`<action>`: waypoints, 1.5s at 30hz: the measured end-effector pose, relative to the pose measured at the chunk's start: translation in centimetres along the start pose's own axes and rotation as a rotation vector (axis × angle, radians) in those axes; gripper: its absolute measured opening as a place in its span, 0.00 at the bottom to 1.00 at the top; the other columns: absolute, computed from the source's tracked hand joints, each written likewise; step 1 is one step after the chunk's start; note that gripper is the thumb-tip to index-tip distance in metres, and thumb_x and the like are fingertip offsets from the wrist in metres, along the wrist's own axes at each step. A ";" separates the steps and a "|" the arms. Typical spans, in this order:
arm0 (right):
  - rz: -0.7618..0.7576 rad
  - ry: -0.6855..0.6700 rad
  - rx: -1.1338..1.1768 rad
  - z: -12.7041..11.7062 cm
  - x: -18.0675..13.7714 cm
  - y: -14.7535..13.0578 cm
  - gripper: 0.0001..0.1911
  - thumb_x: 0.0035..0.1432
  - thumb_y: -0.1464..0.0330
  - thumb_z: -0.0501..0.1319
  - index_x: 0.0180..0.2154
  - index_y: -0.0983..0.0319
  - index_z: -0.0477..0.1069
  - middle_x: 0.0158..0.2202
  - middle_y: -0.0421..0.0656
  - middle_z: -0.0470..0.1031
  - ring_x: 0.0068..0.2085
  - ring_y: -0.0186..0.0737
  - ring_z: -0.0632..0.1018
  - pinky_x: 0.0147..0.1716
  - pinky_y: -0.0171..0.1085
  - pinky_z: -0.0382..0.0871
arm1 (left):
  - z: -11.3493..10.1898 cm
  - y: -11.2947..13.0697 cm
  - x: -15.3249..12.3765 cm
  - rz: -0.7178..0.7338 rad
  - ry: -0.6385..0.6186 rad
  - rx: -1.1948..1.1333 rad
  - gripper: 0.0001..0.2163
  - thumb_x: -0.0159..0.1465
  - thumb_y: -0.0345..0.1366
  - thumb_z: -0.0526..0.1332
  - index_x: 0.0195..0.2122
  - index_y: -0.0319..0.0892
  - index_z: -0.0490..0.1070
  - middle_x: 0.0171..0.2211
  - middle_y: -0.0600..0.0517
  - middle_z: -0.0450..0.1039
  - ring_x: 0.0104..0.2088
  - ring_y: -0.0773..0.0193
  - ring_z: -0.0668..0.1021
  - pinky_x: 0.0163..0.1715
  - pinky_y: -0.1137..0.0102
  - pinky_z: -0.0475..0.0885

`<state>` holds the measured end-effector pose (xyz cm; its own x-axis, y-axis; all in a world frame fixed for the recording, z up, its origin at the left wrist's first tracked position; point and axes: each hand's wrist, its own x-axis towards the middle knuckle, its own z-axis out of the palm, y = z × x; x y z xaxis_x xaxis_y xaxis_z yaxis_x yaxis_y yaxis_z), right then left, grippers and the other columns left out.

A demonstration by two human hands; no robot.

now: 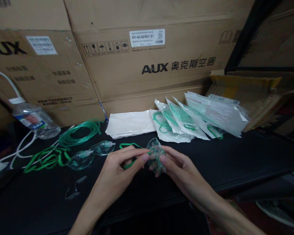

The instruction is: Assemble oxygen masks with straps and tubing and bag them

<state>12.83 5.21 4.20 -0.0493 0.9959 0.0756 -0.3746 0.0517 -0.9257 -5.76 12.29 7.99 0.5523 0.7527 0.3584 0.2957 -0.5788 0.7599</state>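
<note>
My right hand (176, 164) is closed round a clear green-tinted oxygen mask (155, 153), thumb on its near face. With thumb and forefinger, my left hand (127, 164) pinches a green elastic strap (130, 144) at the mask's left side; part of the strap loops behind the left fingers. Left of my hands, two more masks lie on the dark tabletop, a nearer mask (80, 160) and a farther mask (103, 148). Beside them are loose green straps (45, 160) and a coil of green tubing (79, 133). A small clear plastic piece (75, 188) lies nearer me.
Sealed packets (186, 120) with green contents lean in a row behind my right hand, beside flat white pouches (131, 124). A plastic bottle (36, 119) and white cable (22, 150) stand at left. Large cartons (149, 85) wall the back; an open box (254, 101) is at right.
</note>
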 end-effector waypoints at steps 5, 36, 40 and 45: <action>-0.007 0.002 -0.011 -0.1 0.0 -0.1 0.16 0.67 0.61 0.64 0.53 0.58 0.77 0.43 0.44 0.81 0.41 0.39 0.77 0.42 0.38 0.69 | 0.2 -0.2 0.0 0.027 -0.008 -0.032 0.07 0.68 0.37 0.64 0.40 0.48 0.83 0.36 0.53 0.83 0.35 0.63 0.80 0.35 0.72 0.72; -0.008 0.012 -0.022 -0.1 0.0 0.0 0.15 0.67 0.62 0.65 0.54 0.55 0.77 0.46 0.43 0.80 0.44 0.39 0.76 0.40 0.36 0.70 | 0.5 -0.2 -0.5 0.139 -0.119 0.076 0.08 0.72 0.35 0.59 0.39 0.46 0.79 0.33 0.55 0.78 0.33 0.66 0.76 0.36 0.72 0.69; 0.001 0.039 -0.041 -0.1 0.0 -0.1 0.15 0.65 0.62 0.67 0.52 0.55 0.77 0.46 0.42 0.80 0.44 0.38 0.76 0.41 0.35 0.70 | 0.5 -0.2 -0.3 0.126 -0.123 0.061 0.09 0.72 0.34 0.59 0.37 0.45 0.79 0.32 0.56 0.76 0.32 0.68 0.75 0.34 0.73 0.67; -0.007 0.074 -0.044 -0.2 0.0 -0.1 0.15 0.61 0.62 0.70 0.50 0.54 0.78 0.44 0.40 0.81 0.44 0.37 0.77 0.44 0.35 0.69 | 0.4 -0.1 -0.4 0.127 -0.125 0.065 0.09 0.72 0.33 0.59 0.36 0.45 0.79 0.31 0.57 0.73 0.31 0.69 0.74 0.33 0.74 0.65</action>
<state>13.01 5.22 4.24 0.0222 0.9982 0.0556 -0.3337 0.0598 -0.9408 -5.63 11.92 7.58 0.6801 0.6294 0.3759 0.2650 -0.6892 0.6744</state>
